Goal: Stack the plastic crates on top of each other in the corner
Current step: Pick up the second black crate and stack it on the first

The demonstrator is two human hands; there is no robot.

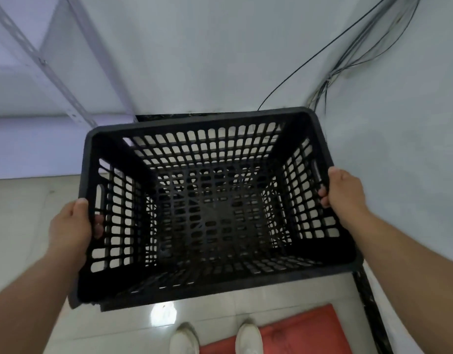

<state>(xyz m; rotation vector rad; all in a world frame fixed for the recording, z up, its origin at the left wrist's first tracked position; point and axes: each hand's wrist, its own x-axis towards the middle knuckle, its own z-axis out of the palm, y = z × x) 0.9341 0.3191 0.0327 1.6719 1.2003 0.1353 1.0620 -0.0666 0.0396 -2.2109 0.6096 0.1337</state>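
A black slotted plastic crate [212, 123] fills the middle of the head view, its open top facing me. My left hand [71, 226] grips its left wall, fingers through the slots below the rim. My right hand [345, 192] grips the right wall by the handle slot. Through the crate's slotted bottom I see more black lattice, and a black edge [90, 306] juts out under its near left corner; whether that is a second crate below I cannot tell. The crate is close to the wall corner.
White walls meet behind the crate. Loose cables [330, 75] hang down the right wall. A slotted metal shelf post [44, 63] stands at the left. A red mat [297, 330] lies on the tiled floor by my white shoes [184, 338].
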